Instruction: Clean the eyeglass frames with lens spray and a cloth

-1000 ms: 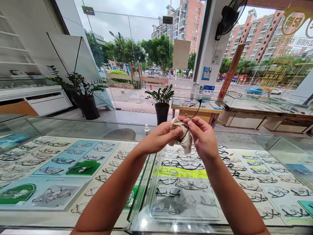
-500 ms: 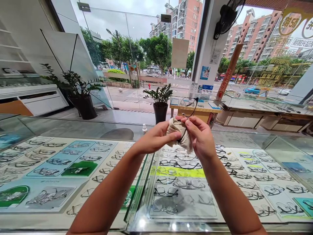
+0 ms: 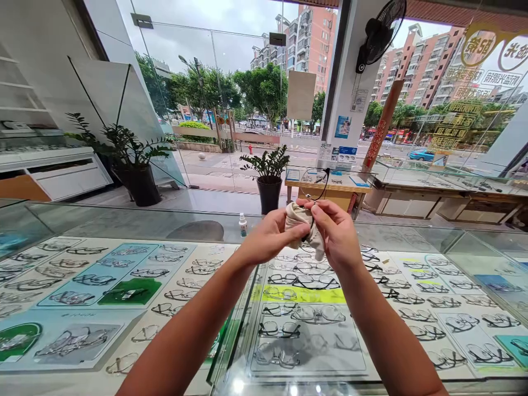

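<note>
Both hands stayed raised above the glass display counter point(image 3: 124, 220), the left hand point(image 3: 270, 235) still pinching a crumpled beige cleaning cloth point(image 3: 303, 228) around thin black-framed spectacles point(image 3: 315, 184) gripped by the right hand point(image 3: 336, 234), barely shifted, so wiping seemingly continued.

Long glass-topped display counter point(image 3: 124, 220) across the near scene, rows of spectacle frames on printed cards beneath. Small white spray bottle point(image 3: 243, 225) on its far edge. Two dark-potted green plants: far left point(image 3: 132, 159), centre point(image 3: 269, 176). White shelving unit point(image 3: 45, 165), far left. Yellow-topped wooden table point(image 3: 330, 190) and further glass cases point(image 3: 445, 181), far right. Black wall fan point(image 3: 377, 33), upper right. Full-height glass shopfront point(image 3: 231, 110); overcast daylight, trees, pink apartment blocks outside.
</note>
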`<act>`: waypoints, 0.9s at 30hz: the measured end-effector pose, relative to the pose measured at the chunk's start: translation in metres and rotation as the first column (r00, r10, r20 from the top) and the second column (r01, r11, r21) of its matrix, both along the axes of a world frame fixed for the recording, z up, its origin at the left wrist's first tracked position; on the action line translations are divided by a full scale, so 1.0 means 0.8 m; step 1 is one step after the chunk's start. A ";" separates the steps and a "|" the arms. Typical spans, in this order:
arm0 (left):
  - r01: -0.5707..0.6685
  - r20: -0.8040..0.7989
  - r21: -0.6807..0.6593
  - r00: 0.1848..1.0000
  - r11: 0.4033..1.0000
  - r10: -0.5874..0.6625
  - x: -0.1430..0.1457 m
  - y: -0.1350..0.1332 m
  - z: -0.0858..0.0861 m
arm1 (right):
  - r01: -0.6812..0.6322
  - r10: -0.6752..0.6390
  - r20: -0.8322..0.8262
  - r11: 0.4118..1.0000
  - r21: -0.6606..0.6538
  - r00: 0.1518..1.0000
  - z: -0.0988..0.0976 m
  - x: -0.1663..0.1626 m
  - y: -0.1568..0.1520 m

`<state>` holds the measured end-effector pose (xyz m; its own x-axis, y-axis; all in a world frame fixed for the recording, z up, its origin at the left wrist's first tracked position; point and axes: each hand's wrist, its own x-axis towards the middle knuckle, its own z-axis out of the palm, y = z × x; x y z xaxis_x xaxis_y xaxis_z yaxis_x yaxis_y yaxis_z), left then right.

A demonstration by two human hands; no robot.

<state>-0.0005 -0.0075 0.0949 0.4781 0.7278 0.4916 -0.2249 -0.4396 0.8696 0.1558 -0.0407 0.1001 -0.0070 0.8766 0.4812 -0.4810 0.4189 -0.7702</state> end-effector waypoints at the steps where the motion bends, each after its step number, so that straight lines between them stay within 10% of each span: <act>1: -0.034 0.032 -0.002 0.999 0.999 0.034 0.004 0.000 -0.003 | -0.001 0.001 0.002 1.000 0.006 1.000 -0.001 -0.001 0.001; 11: -0.209 0.033 0.055 0.978 0.976 0.208 0.008 0.005 0.001 | 0.079 -0.078 -0.026 0.996 0.037 0.997 0.001 0.006 0.005; 16: -0.277 -0.255 0.204 0.911 0.939 0.325 -0.025 0.012 0.016 | 0.130 -0.133 0.026 0.988 0.078 0.991 0.008 0.022 0.005; 20: -0.222 -0.700 0.289 0.615 0.931 0.364 -0.049 0.016 0.021 | 0.108 -0.113 0.081 0.992 0.060 0.990 0.008 0.028 0.006; 27: -0.338 -0.861 0.434 0.115 0.835 0.495 -0.066 0.043 0.006 | 0.125 -0.127 0.169 0.992 0.023 0.977 0.010 0.031 0.003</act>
<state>-0.0537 0.0271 0.0996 0.2685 0.9627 0.0336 0.9349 -0.2689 0.2318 0.1803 -0.0381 0.1084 0.0206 0.8695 0.4934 -0.2864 0.4780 -0.8304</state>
